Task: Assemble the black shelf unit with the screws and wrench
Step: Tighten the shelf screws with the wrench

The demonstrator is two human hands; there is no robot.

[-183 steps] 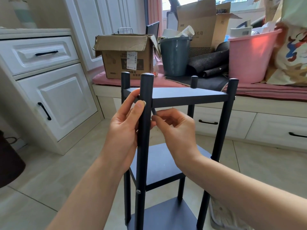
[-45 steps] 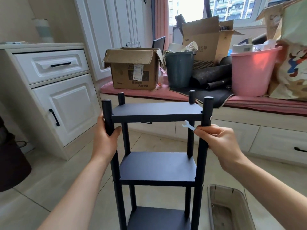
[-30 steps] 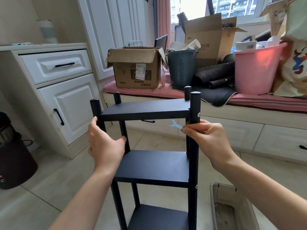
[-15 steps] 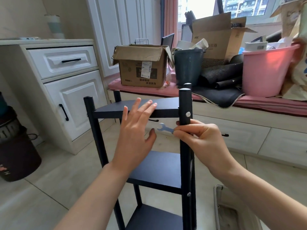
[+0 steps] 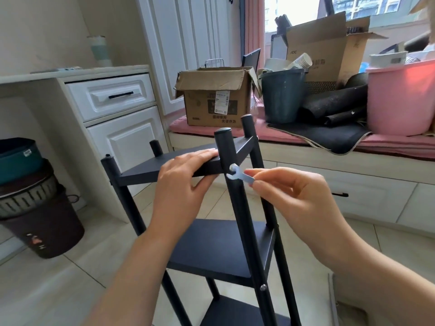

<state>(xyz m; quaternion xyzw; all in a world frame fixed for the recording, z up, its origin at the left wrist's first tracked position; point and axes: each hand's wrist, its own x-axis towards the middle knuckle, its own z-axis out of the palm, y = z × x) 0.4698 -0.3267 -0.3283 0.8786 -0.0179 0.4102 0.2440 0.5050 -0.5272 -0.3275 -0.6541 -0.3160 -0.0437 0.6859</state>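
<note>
head view: just the one camera, looking down at both hands
shelf unit (image 5: 219, 245): black, standing upright on the tile floor, pretty much dead center
left hand (image 5: 181, 187): clamped on the front edge of the top shelf (image 5: 150, 169), fingers flat on top, thumb tucked under
right hand (image 5: 292, 198): pinching the handle end of a little silver wrench (image 5: 240, 175)
wrench head: sitting on the screw (image 5: 233, 167) in the near post (image 5: 237, 208), right at top-shelf level
background: cardboard box (image 5: 216, 97), pink bucket (image 5: 400, 100)
</note>
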